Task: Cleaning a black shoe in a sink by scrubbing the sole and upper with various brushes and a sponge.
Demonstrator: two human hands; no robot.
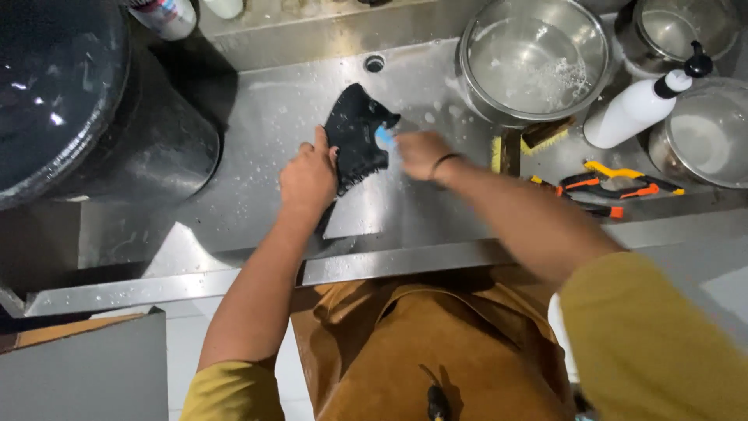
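the black shoe upper (355,136) lies flat on the wet steel sink surface (265,109), its long axis running from the frayed end nearest the body up to the toe end farthest away; it sits between the two hands, touching both; the left hand (308,178) lies at its lower left edge, fingers (321,140) curled narrow over the rim and pinning it down; the right hand (421,153) comes in from the opposite side, fingers closed around a small blue brush (384,137) whose head meets the right flank of the upper; that hand is blurred, so the exact grip cannot be told; the upper thus lies just to the right of the left fingers and just to the left of the right ones, with neither hand clearly nearer; beyond the right fingers stand a steel basin (534,61) with soapy water, a white pump bottle (640,109), and orange-handled brushes (608,185); well beyond the left fingers stands a large dark tub (93,109).
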